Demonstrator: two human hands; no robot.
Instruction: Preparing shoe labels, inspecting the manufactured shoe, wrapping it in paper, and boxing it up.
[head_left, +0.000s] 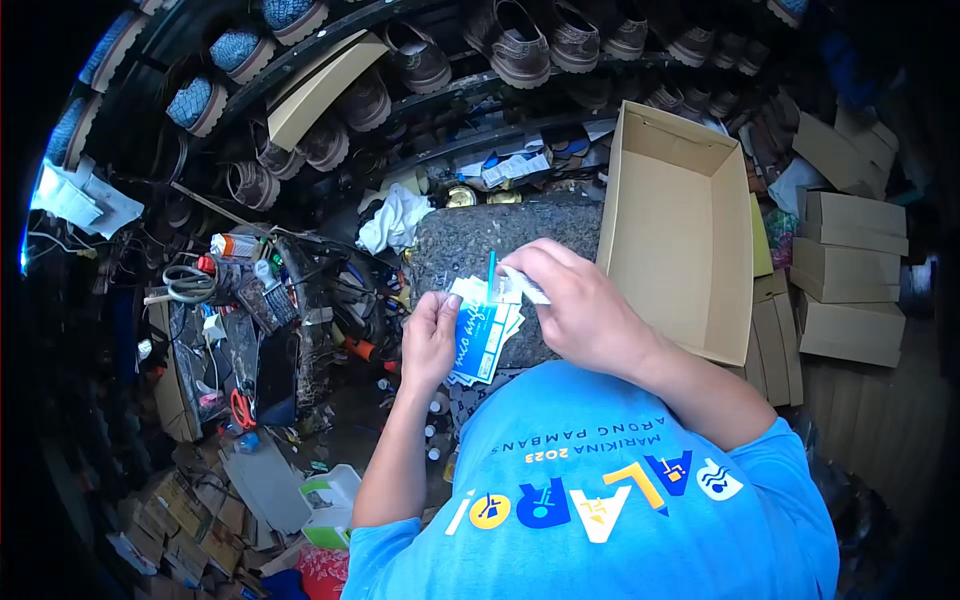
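Observation:
My left hand (430, 338) grips a fanned stack of blue and white printed cards (480, 335), thumb on top. My right hand (583, 305) is closed just right of the stack, its fingers pinching a small white piece (526, 285), perhaps paper. A thin teal strip (492, 276) stands up at the stack's top edge, near the right fingertips; what it is I cannot tell. Beneath the hands lies a dark, rough-surfaced work block (465, 240). Beside my right forearm is an open, brown cardboard box (672, 240) with nothing in it.
Racks of brown shoes (510, 45) and blue patterned shoes (240, 50) curve along the back. On the left stands a cluttered bench with red-handled scissors (241, 408) and a coiled cable (188, 284). Closed cardboard boxes (850, 270) are stacked at right. A white cloth (396, 218) lies behind the hands.

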